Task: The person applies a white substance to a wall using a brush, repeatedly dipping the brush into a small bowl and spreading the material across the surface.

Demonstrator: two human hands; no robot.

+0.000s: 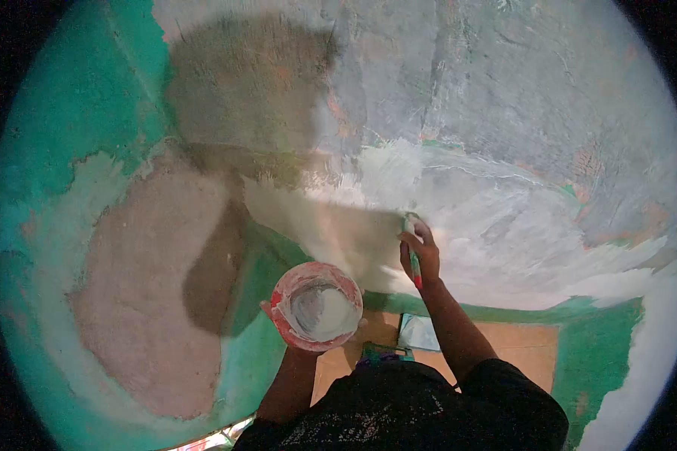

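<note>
A red bucket (280, 325) smeared with white is held from below by my left hand (266, 308); its fingers show at both sides of the bucket. White material (327, 312) lies inside it. My right hand (426, 255) is wrapped round a brush (415, 272) with a green and red handle. The brush is upright, its head at the wall (489, 225), where the surface is whitish. Whether the bristles touch the wall cannot be made out.
Green paint (90, 75) covers the wall at the left, around a bare brownish patch (150, 293). Grey plaster (504, 83) spreads above. Below are an orange-brown surface (519, 342) and a pale blue and white flat item (420, 332). Shadows fall on the wall.
</note>
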